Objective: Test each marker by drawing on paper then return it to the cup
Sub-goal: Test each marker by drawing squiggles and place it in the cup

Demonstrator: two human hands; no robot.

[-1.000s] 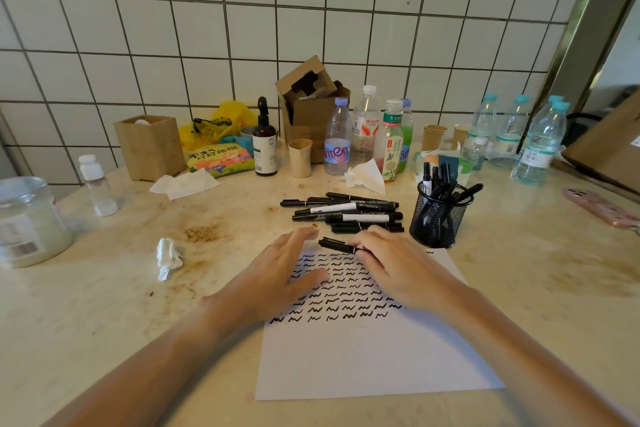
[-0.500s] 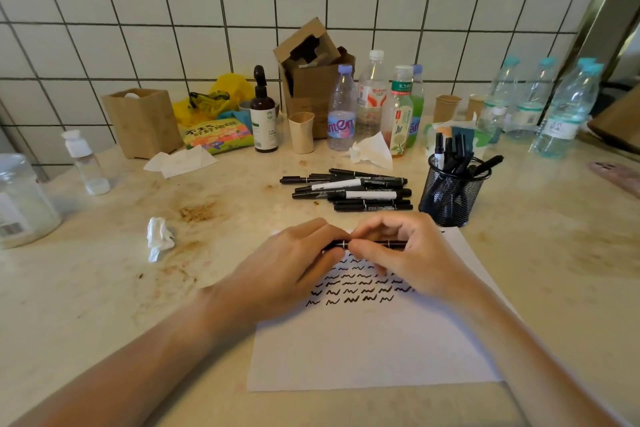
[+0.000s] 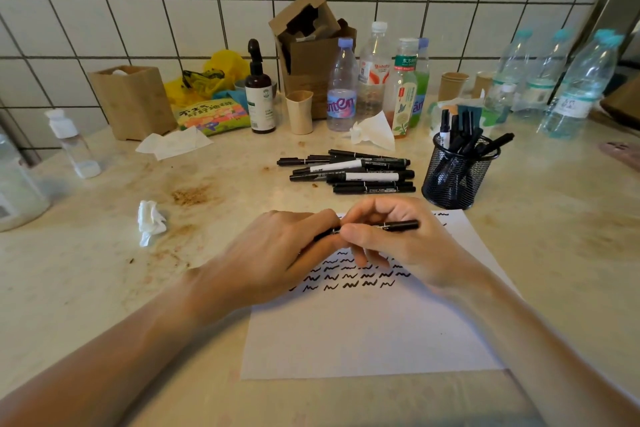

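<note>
Fingers (image 3: 356,232) of both hands curl tight (no slack) around one marker (image 3: 398,227) above paper (image 3: 363,333).

**Clutter along the tiled wall**

On the stained tabletop (image 3: 104,288) lies a crumpled tissue (image 3: 149,222). By the wall stand a wooden box (image 3: 133,102), a dark pump bottle (image 3: 259,94), an open cardboard box (image 3: 308,45), a beige cup (image 3: 299,112) and several plastic bottles (image 3: 342,90). A yellow bag (image 3: 214,74) sits behind a colourful packet (image 3: 213,114).
</note>
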